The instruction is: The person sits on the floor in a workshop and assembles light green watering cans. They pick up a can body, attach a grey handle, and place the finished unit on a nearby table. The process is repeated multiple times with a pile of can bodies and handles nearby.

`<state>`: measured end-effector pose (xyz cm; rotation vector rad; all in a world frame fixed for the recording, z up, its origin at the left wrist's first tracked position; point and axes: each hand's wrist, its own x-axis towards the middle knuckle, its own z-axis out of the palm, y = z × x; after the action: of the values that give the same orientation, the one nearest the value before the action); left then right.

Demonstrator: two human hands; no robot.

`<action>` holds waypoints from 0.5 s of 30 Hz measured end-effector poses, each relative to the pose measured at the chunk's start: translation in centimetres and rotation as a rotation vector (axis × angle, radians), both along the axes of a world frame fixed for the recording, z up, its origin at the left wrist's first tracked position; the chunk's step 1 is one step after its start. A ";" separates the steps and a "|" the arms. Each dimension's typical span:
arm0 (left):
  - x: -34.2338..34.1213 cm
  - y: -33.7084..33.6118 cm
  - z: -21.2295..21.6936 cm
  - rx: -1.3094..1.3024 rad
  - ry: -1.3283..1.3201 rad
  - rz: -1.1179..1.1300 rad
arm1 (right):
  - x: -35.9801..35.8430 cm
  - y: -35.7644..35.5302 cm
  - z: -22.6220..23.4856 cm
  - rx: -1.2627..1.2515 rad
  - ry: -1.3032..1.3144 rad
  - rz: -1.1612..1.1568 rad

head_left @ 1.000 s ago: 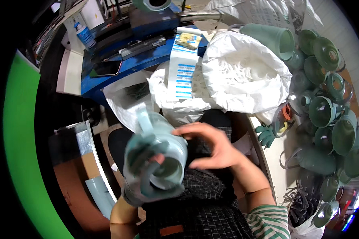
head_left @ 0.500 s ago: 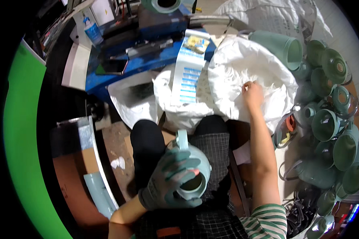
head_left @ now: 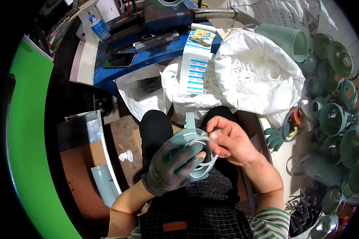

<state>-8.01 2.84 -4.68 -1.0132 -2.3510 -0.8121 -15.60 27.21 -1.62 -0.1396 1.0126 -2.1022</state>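
My left hand point(head_left: 169, 165), in a grey-green glove, is closed around a pale green plastic jug-like piece point(head_left: 190, 120) above my lap. The piece has a handle pointing away from me and a round opening facing up. My bare right hand point(head_left: 237, 143) pinches a thin whitish ring point(head_left: 201, 139) at the right side of that opening. The ring lies against the rim, partly over the left fingers; whether it is seated cannot be told. Ahead, a white sack point(head_left: 231, 93) holds many similar white rings point(head_left: 243, 71).
Green plastic jugs and lids point(head_left: 332, 119) crowd the right side, near a spare glove point(head_left: 274, 138). A label sheet point(head_left: 193, 73) lies over another white bag. On the blue bench point(head_left: 143, 57) are a phone point(head_left: 119, 60) and bottle point(head_left: 100, 28). A carton point(head_left: 81, 179) stands left.
My right hand has come back from the sack of rings to the jug piece, now with a ring in its fingers. The left hand still holds the piece; the view has shifted slightly.
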 end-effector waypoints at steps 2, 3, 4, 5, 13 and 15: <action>0.3 -0.3 0.2 0.032 0.028 0.030 | 1.1 -0.8 0.2 0.127 0.153 -0.067; 0.2 -0.5 0.1 0.073 0.025 0.032 | 1.9 -1.3 1.0 0.276 0.351 -0.110; 0.3 -0.8 0.1 0.064 0.006 0.036 | 3.1 -2.0 2.4 0.473 0.660 -0.227; 0.4 -1.0 0.1 0.058 -0.012 0.034 | 2.9 -2.3 1.8 0.520 1.104 -0.374; 0.4 -2.1 1.1 -0.149 -0.106 0.143 | 1.1 -1.7 2.1 0.708 2.011 -0.062; 0.3 -2.7 0.7 -0.159 -0.230 0.144 | 1.2 -2.0 2.2 0.757 1.892 0.081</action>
<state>-7.66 0.13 -3.93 -0.8363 -2.6858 -0.7300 -14.42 25.22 0.59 -1.8768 2.5498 -0.8216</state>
